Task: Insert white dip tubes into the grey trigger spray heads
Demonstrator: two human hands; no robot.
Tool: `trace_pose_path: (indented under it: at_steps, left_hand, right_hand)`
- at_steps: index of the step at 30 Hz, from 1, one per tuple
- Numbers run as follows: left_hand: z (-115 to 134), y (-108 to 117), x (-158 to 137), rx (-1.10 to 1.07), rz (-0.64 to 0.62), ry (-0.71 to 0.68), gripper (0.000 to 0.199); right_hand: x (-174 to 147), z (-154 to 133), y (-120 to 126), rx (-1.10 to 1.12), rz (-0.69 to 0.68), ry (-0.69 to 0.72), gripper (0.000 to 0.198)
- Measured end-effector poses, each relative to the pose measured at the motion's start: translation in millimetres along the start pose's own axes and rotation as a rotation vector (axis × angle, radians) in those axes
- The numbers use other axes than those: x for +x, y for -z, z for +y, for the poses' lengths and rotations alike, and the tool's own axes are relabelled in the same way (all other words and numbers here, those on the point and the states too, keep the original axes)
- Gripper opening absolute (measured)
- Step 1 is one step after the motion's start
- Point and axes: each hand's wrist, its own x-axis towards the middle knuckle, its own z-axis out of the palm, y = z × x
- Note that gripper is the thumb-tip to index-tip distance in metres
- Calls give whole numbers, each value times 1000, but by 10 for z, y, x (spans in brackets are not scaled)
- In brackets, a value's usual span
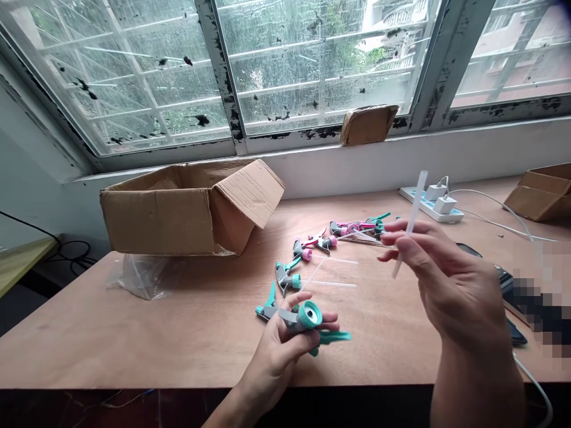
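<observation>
My left hand (285,345) is closed around a grey and teal trigger sprayer head (291,321), its round teal collar turned up toward me. Between the thumb and fingers of my right hand (450,273) is a translucent plastic tube (417,199), tilted and apart from the sprayer head. Just behind my left hand lies another teal sprayer head (266,310), partly hidden by the fingers. Further back, a teal sprayer head (288,276) and a pink one (303,251) lie with thin tubes (334,284) beside them. Several more sprayer heads (357,228) form a pile.
An open cardboard box (156,223) stands at the back left over a clear plastic bag (145,276). A power strip (430,205) with chargers and cables lies at the back right, near another cardboard box (542,193). Dark devices (515,330) lie right of my right hand.
</observation>
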Motion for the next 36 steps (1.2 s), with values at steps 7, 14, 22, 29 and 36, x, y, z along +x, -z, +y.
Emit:
trace_pose_path:
  at_steps: [7, 14, 22, 29, 36]
  left_hand:
    - [-171, 45, 18, 167, -35, -18, 38]
    - [-117, 53, 11, 415, 63, -214, 29]
    - [-189, -34, -51, 538, -76, -113, 17]
    - [-215, 26, 6, 534, -81, -101, 27]
    - [-221, 78, 6, 638, -74, -106, 33]
  right_hand:
    - [-53, -77, -423, 392, -157, -109, 20]
    - [-249, -115, -550, 668, -290, -297, 15]
    - [-404, -199, -487, 656, -345, -252, 39]
    - [-522, -15, -598, 700, -399, -330, 50]
    - [-475, -82, -648, 923, -245, -333, 54]
